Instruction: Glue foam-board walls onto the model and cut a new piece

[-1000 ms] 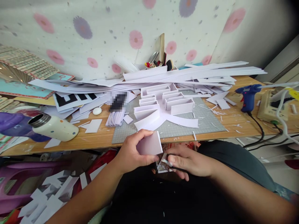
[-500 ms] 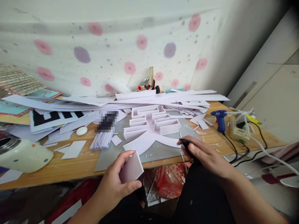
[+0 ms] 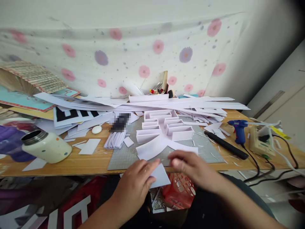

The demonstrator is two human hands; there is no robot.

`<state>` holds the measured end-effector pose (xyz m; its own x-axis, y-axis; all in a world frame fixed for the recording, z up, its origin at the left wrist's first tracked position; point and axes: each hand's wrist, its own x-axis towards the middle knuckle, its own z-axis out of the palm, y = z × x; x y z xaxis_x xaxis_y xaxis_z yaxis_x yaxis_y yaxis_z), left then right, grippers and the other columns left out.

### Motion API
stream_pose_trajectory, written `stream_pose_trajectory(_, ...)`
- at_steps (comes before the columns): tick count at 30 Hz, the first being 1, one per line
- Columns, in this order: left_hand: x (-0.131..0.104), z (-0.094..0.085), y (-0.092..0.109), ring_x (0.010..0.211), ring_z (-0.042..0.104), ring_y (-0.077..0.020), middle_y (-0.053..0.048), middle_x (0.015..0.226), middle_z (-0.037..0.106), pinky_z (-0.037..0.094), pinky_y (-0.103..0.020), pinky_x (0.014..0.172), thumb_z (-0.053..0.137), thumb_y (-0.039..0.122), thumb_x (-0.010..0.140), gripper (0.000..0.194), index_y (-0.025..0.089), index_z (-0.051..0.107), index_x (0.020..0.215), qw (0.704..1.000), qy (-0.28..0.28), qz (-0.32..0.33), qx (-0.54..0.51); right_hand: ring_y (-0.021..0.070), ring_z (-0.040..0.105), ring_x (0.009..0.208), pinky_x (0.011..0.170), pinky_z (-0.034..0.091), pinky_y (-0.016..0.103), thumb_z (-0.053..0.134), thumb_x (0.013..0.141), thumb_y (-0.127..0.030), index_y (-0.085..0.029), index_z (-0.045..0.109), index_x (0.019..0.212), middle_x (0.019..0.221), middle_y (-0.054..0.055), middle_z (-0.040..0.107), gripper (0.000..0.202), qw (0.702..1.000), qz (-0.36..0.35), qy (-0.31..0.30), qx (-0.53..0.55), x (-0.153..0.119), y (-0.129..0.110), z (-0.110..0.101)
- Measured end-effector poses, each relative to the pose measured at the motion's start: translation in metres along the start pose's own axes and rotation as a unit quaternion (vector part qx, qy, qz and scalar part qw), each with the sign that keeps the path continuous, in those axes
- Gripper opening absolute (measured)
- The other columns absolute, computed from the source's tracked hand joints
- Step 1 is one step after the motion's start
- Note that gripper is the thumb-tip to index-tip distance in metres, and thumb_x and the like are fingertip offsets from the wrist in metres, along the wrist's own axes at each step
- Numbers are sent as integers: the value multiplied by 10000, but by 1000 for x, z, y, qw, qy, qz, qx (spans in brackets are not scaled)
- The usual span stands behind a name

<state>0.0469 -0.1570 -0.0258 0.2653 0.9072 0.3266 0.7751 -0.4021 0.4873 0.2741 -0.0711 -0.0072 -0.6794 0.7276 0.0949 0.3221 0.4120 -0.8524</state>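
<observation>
Since the earlier picture, the black knife (image 3: 226, 145) had been put down right of the cutting mat (image 3: 124, 156). A white card piece (image 3: 160, 176) was pinched in the left hand (image 3: 136, 181) just below the mat, and the empty right hand (image 3: 190, 168), fingers loosely apart, was brought close beside it.

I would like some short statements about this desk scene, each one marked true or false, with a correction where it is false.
1. The left hand holds a white card piece. True.
2. The right hand grips the black tool. False: the tool lies on the table, apart from the hand.
3. The blue glue gun stands at the right of the table. True.
4. The cream bottle stands upright with its cap on. False: it lies on its side, its mouth open.
5. White card boxes sit on the grey cutting mat. True.
</observation>
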Motion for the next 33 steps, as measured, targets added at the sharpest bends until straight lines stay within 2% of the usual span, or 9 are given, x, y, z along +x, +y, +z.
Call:
stream_pose_trajectory(5,-5,1,0,969,629,-220,-77,1091,674,488,-292,847,613,264,829,458,229,505,1273,998,64,9,1,139,523,690,609,412,210,420,990,-503,-140,559,841,783,27,580,416,982,-39,-6,185,9,-13,68)
stream_pose_trajectory(8,-10,-3,-7,795,645,-216,-70,863,704,471,-273,698,569,374,853,221,200,644,966,996,55,-66,-12,99,446,527,460,337,176,432,951,-606,-147,511,759,624,-11,486,504,967,15,-4,255,6,-5,69)
stream_pose_trajectory(11,-15,-3,-11,540,527,-157,-22,551,561,348,-256,532,481,469,878,401,189,561,602,987,31,-134,-86,88,437,454,403,327,162,495,868,-702,-164,465,779,571,-30,464,546,918,91,-44,383,2,1,68)
stream_pose_trajectory(17,-20,9,-4,494,284,-104,41,514,275,219,-246,483,417,802,707,643,194,333,514,894,33,-241,-375,53,378,455,414,291,139,675,728,-708,-177,392,692,568,-54,382,602,836,104,-45,536,-1,3,81)
stream_pose_trajectory(19,-17,10,-5,503,274,-105,43,520,269,215,-245,488,422,818,685,648,198,321,527,883,20,-261,-389,54,375,458,416,286,143,676,708,-727,-179,394,706,577,-56,380,616,839,125,-34,529,-1,3,81)
stream_pose_trajectory(23,-13,4,-14,532,301,-116,25,522,314,197,-257,519,445,754,736,622,180,373,510,939,-7,-229,-255,70,411,447,411,279,156,627,738,-747,-166,448,757,566,-44,443,608,884,128,-62,444,1,3,71)
stream_pose_trajectory(26,-13,4,-14,529,305,-115,24,512,318,190,-262,523,449,758,729,632,175,379,496,943,-17,-223,-245,68,394,467,424,255,159,602,767,-741,-157,459,737,568,-38,435,602,898,101,-66,424,-2,3,69)
stream_pose_trajectory(31,-19,16,-3,511,264,-91,55,535,287,207,-230,493,551,827,565,667,198,329,552,834,15,-322,-448,70,334,515,468,251,164,625,725,-759,-168,428,710,595,-43,360,624,891,110,-30,440,-7,-1,74)
stream_pose_trajectory(33,-19,18,-4,500,249,-84,63,523,277,203,-224,487,581,815,548,666,199,329,549,817,15,-328,-474,85,352,506,473,279,180,576,742,-781,-179,429,726,594,-40,371,621,895,127,-34,426,-7,-2,73)
